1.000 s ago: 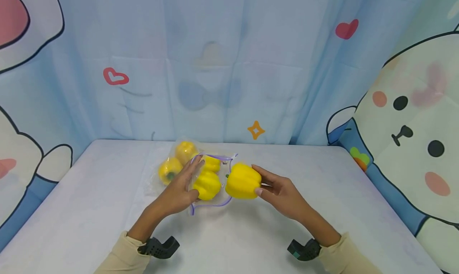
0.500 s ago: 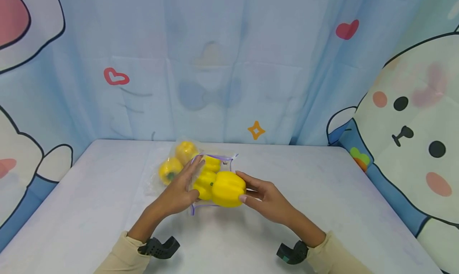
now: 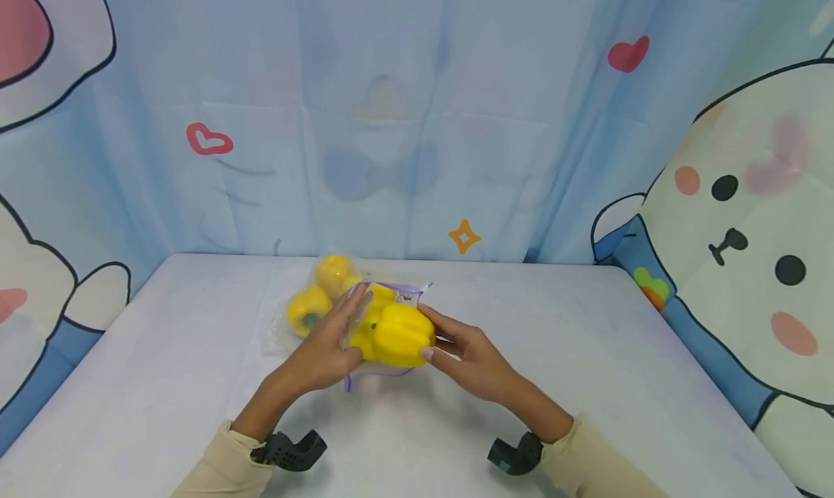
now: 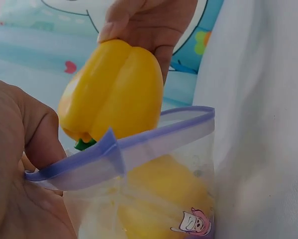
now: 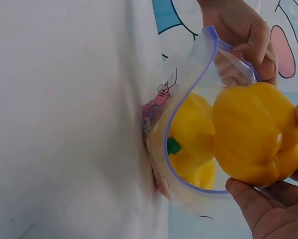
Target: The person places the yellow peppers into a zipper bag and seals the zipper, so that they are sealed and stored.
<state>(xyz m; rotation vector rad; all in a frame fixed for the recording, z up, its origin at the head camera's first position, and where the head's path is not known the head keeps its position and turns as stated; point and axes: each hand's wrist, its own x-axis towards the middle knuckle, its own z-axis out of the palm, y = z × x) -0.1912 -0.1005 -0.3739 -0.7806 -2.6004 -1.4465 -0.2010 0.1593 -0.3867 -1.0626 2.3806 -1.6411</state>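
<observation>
My right hand grips a yellow bell pepper and holds it at the mouth of a clear zip bag with a purple rim. In the right wrist view the pepper sits at the bag's rim, partly over the opening. My left hand pinches the rim and holds the mouth wide. Several yellow peppers lie inside the bag on the white table; one with a green stem shows through the mouth.
A blue cartoon curtain closes off the back and sides of the table. A black wrist mount sits at my left sleeve, and another wrist mount at my right sleeve. The bag lies at the table's far middle.
My right hand has carried the pepper leftward from beside the bag to its open mouth. My left hand has stayed on the rim.
</observation>
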